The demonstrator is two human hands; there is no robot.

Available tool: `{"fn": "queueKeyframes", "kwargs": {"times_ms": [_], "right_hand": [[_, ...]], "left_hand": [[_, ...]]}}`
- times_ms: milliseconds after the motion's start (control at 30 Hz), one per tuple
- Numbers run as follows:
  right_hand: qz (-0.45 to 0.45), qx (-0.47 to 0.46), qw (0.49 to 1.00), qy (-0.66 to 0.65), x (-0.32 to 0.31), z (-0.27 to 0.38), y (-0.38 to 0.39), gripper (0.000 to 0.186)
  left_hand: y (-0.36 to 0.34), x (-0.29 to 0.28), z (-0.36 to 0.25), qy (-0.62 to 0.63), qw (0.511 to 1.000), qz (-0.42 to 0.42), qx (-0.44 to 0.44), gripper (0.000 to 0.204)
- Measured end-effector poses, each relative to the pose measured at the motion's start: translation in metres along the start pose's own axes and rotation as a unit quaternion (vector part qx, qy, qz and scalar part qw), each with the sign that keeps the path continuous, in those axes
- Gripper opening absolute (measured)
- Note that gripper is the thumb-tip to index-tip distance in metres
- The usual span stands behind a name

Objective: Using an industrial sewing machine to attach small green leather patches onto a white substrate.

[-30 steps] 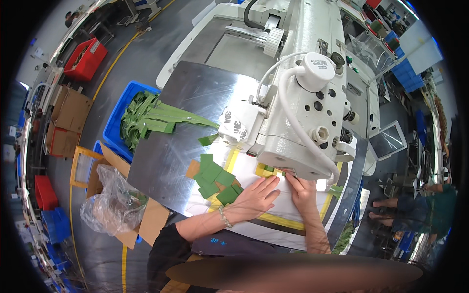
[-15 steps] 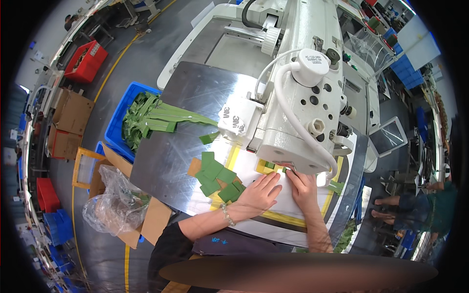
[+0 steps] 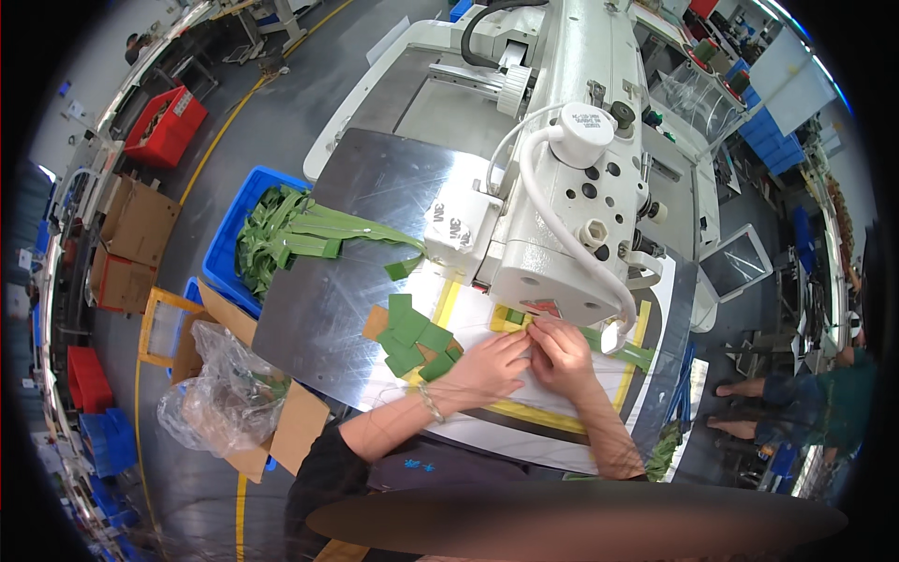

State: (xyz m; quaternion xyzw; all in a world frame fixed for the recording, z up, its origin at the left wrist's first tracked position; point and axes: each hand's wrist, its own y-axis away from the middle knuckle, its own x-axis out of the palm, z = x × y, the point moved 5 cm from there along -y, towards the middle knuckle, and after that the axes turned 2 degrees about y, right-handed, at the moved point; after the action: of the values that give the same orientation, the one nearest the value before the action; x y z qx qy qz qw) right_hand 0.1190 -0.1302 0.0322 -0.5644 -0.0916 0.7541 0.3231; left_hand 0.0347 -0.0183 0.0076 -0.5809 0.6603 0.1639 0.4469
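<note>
Under the head of a white industrial sewing machine (image 3: 562, 267), my two hands meet at a yellow-edged work area on a white sheet. My left hand (image 3: 489, 371) has its fingers drawn together, their tips beside my right hand's. Thumb and fingers of my right hand (image 3: 562, 358) are pinched close to a small green piece (image 3: 515, 317); whatever lies between the fingertips of either hand is hidden. Left of my hands, several green fabric patches (image 3: 408, 328) overlap on the metal table plate (image 3: 318, 309). A green strap (image 3: 637, 357) shows right of my right hand.
A blue bin (image 3: 220, 267) full of green webbing (image 3: 281, 225) stands left, with strips running onto the plate. Below it is an open carton (image 3: 302, 433) with clear plastic (image 3: 225, 393). A small screen (image 3: 737, 262) and another person (image 3: 796, 403) are at the right.
My right hand has shifted left and curled into a pinch against my left fingertips. My left hand's flat fingers have drawn in. More green strap shows on the right.
</note>
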Motion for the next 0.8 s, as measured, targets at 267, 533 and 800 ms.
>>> {"fn": "queueKeyframes", "kwargs": {"times_ms": [267,533,800], "right_hand": [[0.020,0.004,1.000,0.019,0.003,0.003,0.000,0.038],[0.007,-0.003,0.999,0.031,0.004,0.002,0.001,0.036],[-0.004,-0.004,1.000,0.026,0.002,-0.002,-0.002,0.035]], "left_hand": [[0.000,-0.058,0.053,-0.050,0.998,-0.017,0.031,0.035],[-0.004,-0.041,0.065,-0.099,0.992,0.055,0.059,0.037],[-0.015,-0.040,0.073,-0.087,0.990,0.072,0.080,0.038]]}}
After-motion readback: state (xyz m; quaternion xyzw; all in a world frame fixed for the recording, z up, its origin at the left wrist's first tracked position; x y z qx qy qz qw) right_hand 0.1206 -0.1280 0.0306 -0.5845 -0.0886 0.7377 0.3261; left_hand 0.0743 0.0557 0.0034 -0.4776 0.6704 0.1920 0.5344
